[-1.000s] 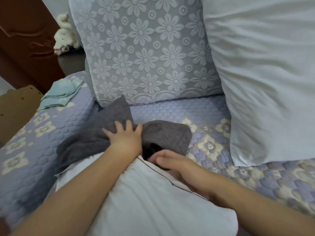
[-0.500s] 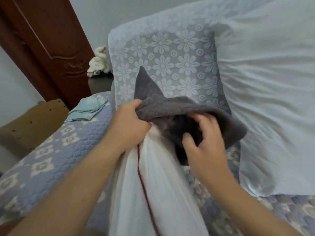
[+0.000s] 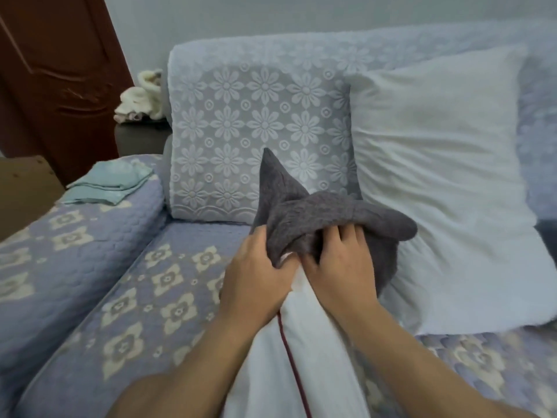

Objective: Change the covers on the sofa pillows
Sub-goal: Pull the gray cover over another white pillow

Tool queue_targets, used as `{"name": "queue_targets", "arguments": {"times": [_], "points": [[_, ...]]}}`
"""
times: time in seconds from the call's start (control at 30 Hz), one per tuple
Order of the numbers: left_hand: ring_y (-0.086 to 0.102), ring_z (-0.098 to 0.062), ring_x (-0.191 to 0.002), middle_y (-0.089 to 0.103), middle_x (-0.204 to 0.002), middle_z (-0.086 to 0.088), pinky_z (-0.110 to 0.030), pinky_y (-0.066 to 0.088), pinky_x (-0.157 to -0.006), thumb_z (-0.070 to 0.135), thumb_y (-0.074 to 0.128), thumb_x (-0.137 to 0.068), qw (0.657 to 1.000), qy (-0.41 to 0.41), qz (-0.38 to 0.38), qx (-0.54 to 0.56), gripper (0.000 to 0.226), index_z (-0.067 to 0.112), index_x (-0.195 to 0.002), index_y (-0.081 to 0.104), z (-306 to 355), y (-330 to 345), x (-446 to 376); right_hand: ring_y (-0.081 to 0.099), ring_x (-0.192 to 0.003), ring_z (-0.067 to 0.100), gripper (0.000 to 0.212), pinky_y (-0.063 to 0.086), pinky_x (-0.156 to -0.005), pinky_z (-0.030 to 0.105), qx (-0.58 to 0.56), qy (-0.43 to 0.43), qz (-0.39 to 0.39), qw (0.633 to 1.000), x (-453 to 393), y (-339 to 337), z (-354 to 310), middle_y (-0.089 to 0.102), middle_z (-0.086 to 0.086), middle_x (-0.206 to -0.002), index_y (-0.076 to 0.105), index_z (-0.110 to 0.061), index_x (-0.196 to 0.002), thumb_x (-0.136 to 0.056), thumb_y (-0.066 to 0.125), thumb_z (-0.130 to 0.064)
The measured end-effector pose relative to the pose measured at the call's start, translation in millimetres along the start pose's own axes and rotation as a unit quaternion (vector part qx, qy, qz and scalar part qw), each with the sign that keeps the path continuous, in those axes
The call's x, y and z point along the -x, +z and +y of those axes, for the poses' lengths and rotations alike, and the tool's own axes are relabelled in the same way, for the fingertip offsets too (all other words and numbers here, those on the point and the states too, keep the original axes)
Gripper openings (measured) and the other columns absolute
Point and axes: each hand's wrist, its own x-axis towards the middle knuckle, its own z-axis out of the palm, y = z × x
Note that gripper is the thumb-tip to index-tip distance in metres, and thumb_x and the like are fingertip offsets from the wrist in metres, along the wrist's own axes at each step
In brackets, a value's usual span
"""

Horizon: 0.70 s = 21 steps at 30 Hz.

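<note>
Left hand (image 3: 256, 267) and right hand (image 3: 340, 263) are both gripping the grey cover (image 3: 316, 212) atop the white pillow (image 3: 301, 357), in front of the floral cushion (image 3: 256, 131).

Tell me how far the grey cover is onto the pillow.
Barely started: the grey cover caps only the top end of the white pillow. Left hand and right hand both grip its open edge. Most of the pillow is bare. The second pillow lies uncovered; folded teal cloth waits on the armrest.
</note>
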Motion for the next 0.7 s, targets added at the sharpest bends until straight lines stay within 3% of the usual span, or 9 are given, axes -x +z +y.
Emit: {"name": "queue_targets", "arguments": {"times": [0.07,0.13,0.2,0.3,0.4,0.47,0.6,0.7], "points": [[0.053,-0.028,-0.120,0.047,-0.138,-0.005,-0.042,0.051,-0.091,0.044,0.057,-0.077,0.996,0.065,0.066,-0.009,0.071,0.025,-0.144,0.040,7,-1,-1,0.056,-0.105,0.039,0.051,0.050,-0.089,0.046,0.028,-0.030,0.055,0.998,-12,-5,-10,0.062,0.019,-0.118,0.057,-0.006,-0.122,-0.082,0.060,-0.037],[0.048,-0.037,-0.128,0.044,-0.142,-0.017,-0.049,0.046,-0.100,0.024,0.064,-0.080,0.970,0.158,0.172,-0.069,0.071,0.016,-0.146,0.040,8,4,-8,0.059,-0.095,0.038,0.042,0.051,-0.079,0.044,0.045,-0.052,0.108,0.992,-28,-8,-18,0.064,0.017,-0.106,0.058,-0.008,-0.114,-0.079,0.068,-0.029],[0.048,-0.041,-0.128,0.049,-0.139,-0.021,-0.051,0.042,-0.102,0.009,0.068,-0.083,0.944,0.218,0.221,-0.115,0.068,0.017,-0.144,0.042,5,19,-21,0.058,-0.089,0.037,0.033,0.051,-0.074,0.043,0.049,-0.054,0.163,0.984,-43,-4,-19,0.063,0.016,-0.099,0.059,-0.009,-0.107,-0.079,0.074,-0.020],[0.050,-0.036,-0.125,0.049,-0.139,-0.017,-0.049,0.044,-0.100,0.010,0.075,-0.084,0.948,0.216,0.212,-0.100,0.071,0.022,-0.145,0.039,1,42,-35,0.054,-0.088,0.037,0.028,0.049,-0.074,0.043,0.022,-0.019,0.208,0.978,-47,6,-14,0.061,0.019,-0.100,0.060,-0.005,-0.102,-0.078,0.072,-0.010],[0.053,-0.035,-0.119,0.049,-0.136,-0.013,-0.050,0.046,-0.093,0.021,0.077,-0.083,0.962,0.180,0.186,-0.082,0.071,0.022,-0.144,0.041,-6,58,-54,0.054,-0.092,0.035,0.029,0.048,-0.076,0.042,-0.034,0.032,0.205,0.978,-51,12,0,0.058,0.017,-0.104,0.060,-0.003,-0.102,-0.074,0.066,-0.006],[0.054,-0.035,-0.117,0.050,-0.135,-0.010,-0.050,0.048,-0.089,0.025,0.076,-0.083,0.971,0.149,0.173,-0.070,0.069,0.022,-0.143,0.042,-9,64,-62,0.056,-0.094,0.021,0.031,0.049,-0.078,0.036,-0.108,0.022,0.206,0.972,-50,5,-1,0.059,0.008,-0.107,0.062,-0.009,-0.105,-0.074,0.066,-0.004],[0.055,-0.033,-0.114,0.051,-0.132,-0.009,-0.051,0.049,-0.088,0.025,0.068,-0.088,0.977,0.112,0.175,-0.041,0.057,0.020,-0.141,0.049,-5,72,-77,0.058,-0.089,-0.011,0.036,0.043,-0.078,0.010,-0.206,-0.026,0.133,0.969,-35,-8,-21,0.063,-0.020,-0.095,0.063,-0.030,-0.103,-0.077,0.062,-0.005],[0.052,-0.035,-0.116,0.050,-0.133,-0.012,-0.050,0.045,-0.093,0.026,0.073,-0.081,0.976,0.125,0.178,-0.017,0.064,0.015,-0.140,0.052,0,67,-75,0.061,-0.081,-0.007,0.017,0.044,-0.070,0.023,-0.246,0.086,0.118,0.958,-40,-11,-3,0.066,-0.017,-0.076,0.061,-0.029,-0.086,-0.084,0.051,-0.015]]}}
